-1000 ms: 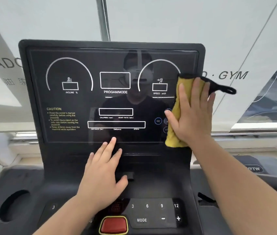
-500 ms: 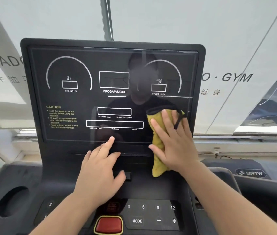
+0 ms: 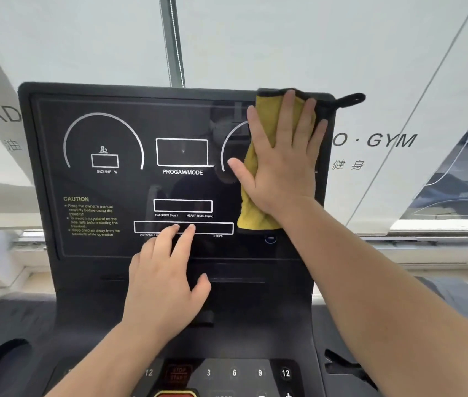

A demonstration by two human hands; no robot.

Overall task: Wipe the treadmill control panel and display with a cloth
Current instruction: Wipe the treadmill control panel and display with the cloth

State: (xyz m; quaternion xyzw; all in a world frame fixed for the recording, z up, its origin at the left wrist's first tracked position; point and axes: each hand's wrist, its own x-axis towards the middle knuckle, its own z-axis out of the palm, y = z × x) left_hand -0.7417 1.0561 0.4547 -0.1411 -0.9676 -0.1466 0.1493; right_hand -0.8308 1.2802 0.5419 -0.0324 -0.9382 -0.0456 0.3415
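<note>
The black treadmill display point(image 3: 112, 133) stands upright in front of me, with white gauges and yellow caution text. My right hand point(image 3: 281, 164) lies flat with spread fingers on a yellow cloth point(image 3: 253, 216) with black trim, pressing it against the display's upper right corner. The cloth's black loop point(image 3: 350, 100) sticks out past the display's right edge. My left hand point(image 3: 164, 282) rests flat on the display's lower middle, fingertips at the bottom readout box. Below lies the control panel point(image 3: 244, 373) with number keys.
A round cup holder point(image 3: 1, 365) is sunk in the console at lower left. A red stop button point(image 3: 174, 394) shows at the bottom edge. Behind the display are a white window film with GYM lettering point(image 3: 390, 140) and a vertical pole point(image 3: 172, 41).
My right hand has swept the cloth from the display's lower right up to its top right corner. My left hand has stayed on the lower display, its fingertips slightly higher in view.
</note>
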